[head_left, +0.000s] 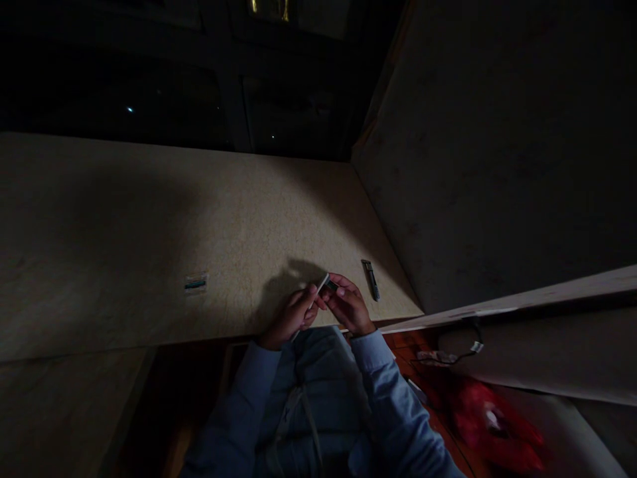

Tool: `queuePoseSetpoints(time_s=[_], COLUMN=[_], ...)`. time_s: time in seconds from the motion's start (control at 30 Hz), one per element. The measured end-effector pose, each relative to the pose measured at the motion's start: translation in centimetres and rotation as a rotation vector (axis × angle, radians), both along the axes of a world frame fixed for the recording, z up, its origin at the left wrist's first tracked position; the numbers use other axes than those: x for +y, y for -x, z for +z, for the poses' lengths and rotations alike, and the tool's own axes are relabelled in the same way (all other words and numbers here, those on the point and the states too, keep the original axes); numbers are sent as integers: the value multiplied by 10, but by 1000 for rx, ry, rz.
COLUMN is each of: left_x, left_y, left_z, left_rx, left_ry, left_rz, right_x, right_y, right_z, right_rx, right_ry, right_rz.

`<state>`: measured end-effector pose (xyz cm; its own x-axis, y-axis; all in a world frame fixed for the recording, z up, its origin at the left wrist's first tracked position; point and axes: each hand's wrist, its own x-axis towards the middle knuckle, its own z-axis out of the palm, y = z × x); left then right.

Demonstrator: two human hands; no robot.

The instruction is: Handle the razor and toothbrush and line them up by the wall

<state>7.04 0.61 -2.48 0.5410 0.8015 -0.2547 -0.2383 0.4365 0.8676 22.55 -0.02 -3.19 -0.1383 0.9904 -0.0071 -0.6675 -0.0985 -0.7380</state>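
My left hand (294, 313) is closed around a thin, flat, pale object (322, 284) seen nearly edge-on; its kind is unclear. Close against it, my right hand (348, 307) pinches a small dark greenish piece (331, 285) between thumb and fingers. Dim light hides what that piece is, and I cannot tell if it touches the pale object. Both hands are over the front edge of the pale tabletop (239, 226). Right of them lies a slim dark tool with a lighter end (371, 281). Farther left is a small clear packet with a teal strip (196, 283).
A pale wall or panel (497, 172) rises along the table's right side. Dark window panes (164, 99) stand behind the table. Below right, a red bag-like thing (497, 425) and a dark cable (462, 356) are near the reddish floor (405, 345).
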Motion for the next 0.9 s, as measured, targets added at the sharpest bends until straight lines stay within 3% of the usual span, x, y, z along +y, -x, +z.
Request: queuePoseSetpoints(time_s=[0.2,0.63,0.9], left_x=[-4,-6,-7], left_y=[-12,-4,-14], left_z=[-3,-7,-11], left_rx=[126,81,148], left_ry=[-41,-131,-139], left_rz=[163,-41,165], right_x=[0,0,1], right_y=[-1,0,0], right_z=[-2,3,-2], right_rx=[6,-7,-19], right_ry=[33,61,28], right_rz=[-52,-62,-14])
